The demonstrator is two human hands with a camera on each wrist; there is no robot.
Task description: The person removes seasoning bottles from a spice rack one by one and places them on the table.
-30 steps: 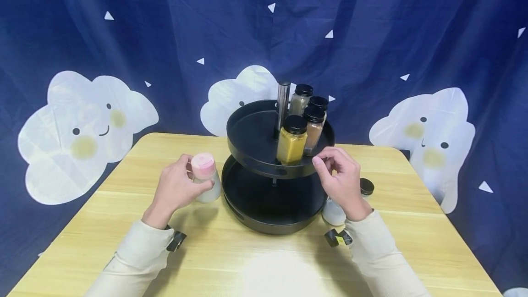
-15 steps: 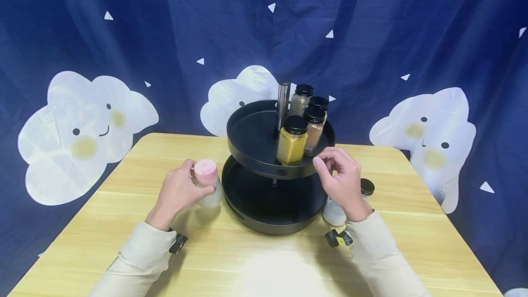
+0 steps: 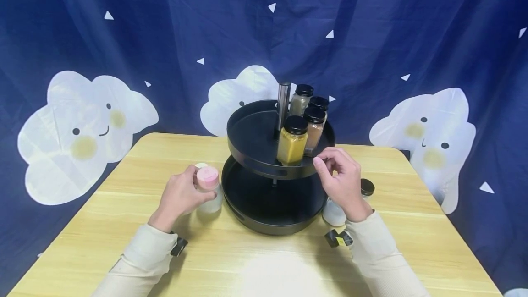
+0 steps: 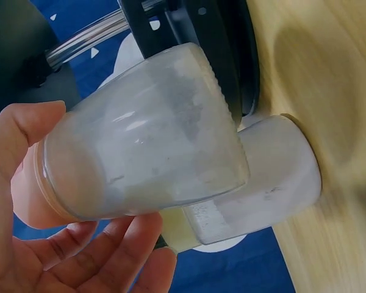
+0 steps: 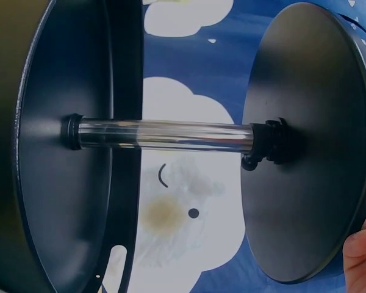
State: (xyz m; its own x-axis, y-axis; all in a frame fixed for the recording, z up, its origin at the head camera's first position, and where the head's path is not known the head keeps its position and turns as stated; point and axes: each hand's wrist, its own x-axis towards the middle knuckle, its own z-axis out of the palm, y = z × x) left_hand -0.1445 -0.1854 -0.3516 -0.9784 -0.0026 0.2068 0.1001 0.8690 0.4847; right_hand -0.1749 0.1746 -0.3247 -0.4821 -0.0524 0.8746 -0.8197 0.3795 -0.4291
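My left hand (image 3: 181, 194) grips a frosted jar with a pink lid (image 3: 207, 178), left of a black two-tier turntable (image 3: 274, 228). The left wrist view shows the held jar (image 4: 149, 134) with thumb and fingers around its lid end. Close behind it is a second frosted jar (image 4: 262, 183) with a pale yellow lid (image 4: 180, 229), mostly hidden in the head view. My right hand (image 3: 340, 178) pinches the right front rim of the turntable's upper tray. In the right wrist view only its fingertips (image 5: 360, 244) show, at the tray's edge.
Several black-lidded spice jars stand on the upper tray, one with yellow powder (image 3: 292, 145). Under my right wrist are a white-looking jar body (image 3: 334, 213) and a black lid (image 3: 367, 187); whether they belong together is hidden. The wooden table (image 3: 231, 269) meets a blue curtain (image 3: 231, 22).
My left hand has moved down and slightly right with the pink-lidded jar, and a pale lid behind it has come into view. The right hand and turntable look unchanged.
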